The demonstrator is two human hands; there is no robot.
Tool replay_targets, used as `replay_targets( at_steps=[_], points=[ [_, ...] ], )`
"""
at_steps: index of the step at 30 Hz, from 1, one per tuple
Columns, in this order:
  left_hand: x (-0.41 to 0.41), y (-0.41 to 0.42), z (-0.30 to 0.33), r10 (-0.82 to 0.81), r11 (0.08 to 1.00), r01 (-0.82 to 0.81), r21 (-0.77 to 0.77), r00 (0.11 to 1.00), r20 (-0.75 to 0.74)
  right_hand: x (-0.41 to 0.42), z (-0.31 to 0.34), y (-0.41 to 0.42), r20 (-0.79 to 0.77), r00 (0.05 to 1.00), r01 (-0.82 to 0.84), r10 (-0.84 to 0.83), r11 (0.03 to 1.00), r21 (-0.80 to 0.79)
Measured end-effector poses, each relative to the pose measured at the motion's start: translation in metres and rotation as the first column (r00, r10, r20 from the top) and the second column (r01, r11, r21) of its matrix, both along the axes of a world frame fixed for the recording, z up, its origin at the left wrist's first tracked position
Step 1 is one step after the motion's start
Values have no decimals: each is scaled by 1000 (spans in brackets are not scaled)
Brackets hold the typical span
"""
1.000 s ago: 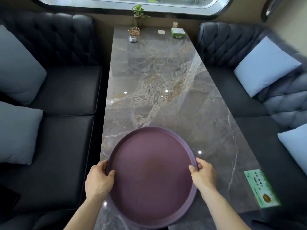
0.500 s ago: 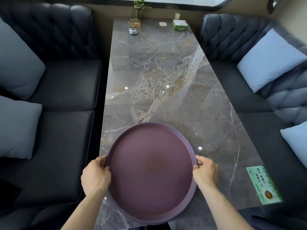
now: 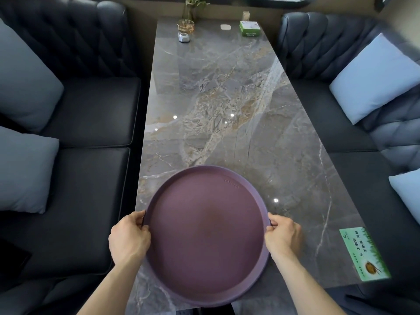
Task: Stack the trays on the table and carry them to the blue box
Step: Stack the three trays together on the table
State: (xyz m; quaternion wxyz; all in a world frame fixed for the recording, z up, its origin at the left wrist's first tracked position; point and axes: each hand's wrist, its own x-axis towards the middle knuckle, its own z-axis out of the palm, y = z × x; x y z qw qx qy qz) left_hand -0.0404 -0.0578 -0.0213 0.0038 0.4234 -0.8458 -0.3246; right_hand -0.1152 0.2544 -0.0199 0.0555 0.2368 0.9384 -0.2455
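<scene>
Both thumbs now curled tighter, left hand [image 3: 129, 239] and right hand [image 3: 283, 238] gripping purple tray [image 3: 205, 235], green card [image 3: 363, 253] nearby.

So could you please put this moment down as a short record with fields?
setting: marble table between dark sofas
held item: round purple tray, empty
left hand: grip on tray's left rim
right hand: grip on tray's right rim
far end: green box, small plant
near right: green card
blue box: not in view

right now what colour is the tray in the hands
Dull purple tray, plain, no pattern; the head view shows it.
</scene>
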Motion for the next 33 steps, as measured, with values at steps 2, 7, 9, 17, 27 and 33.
replay_targets(
  at_steps=[2,7,9,17,27,33],
  points=[
    [-1,1,1,1,1000,-1,-12,1000,2,-1,0,-1,5,1000,-8,8,1000,10],
    [-1,4,0,-11,998,12,-58,1000,26,0,-1,-3,24,999,-41,40,996,76],
    [-1,4,1,-16,997,19,-69,999,41,0,-1,-3,29,999,-45,42,994,96],
    [0,4,3,-37,995,44,-94,997,65,4,-2,-2,15,999,-37,36,994,103],
    [6,7,-9,112,952,-131,278,990,85,22,-16,-4,137,984,145,-118,966,-212],
    [3,8,13,236,861,-218,459,972,18,14,16,-16,120,989,125,-91,939,-321]
  ],
)
